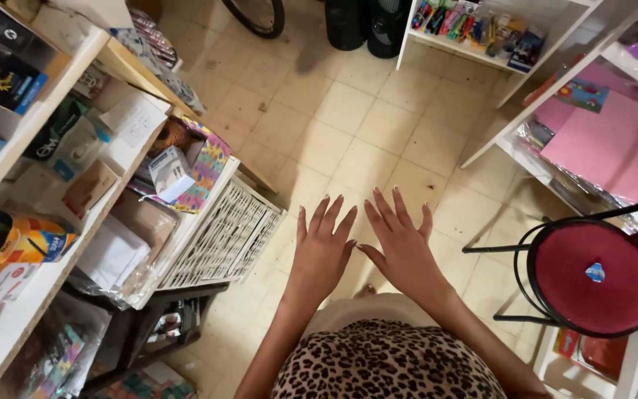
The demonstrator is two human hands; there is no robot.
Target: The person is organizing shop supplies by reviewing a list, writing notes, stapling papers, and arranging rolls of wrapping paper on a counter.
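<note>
Fingers [334, 210] of the left hand [323, 251] spreading flat, released, gripping nothing; fingers [389, 207] of the right hand [404, 255] fanning out likewise, empty, both hovering above the tiled floor [378, 133]. Nearest thing sitting at nine o'clock of the left hand: a white woven basket [219, 236], tilting on the shelf edge, probably light, fairly stiff, best taken by its rim. Standing at three o'clock, a red round stool [592, 277]; lying at one o'clock, pink paper sheets [614, 148].
</note>
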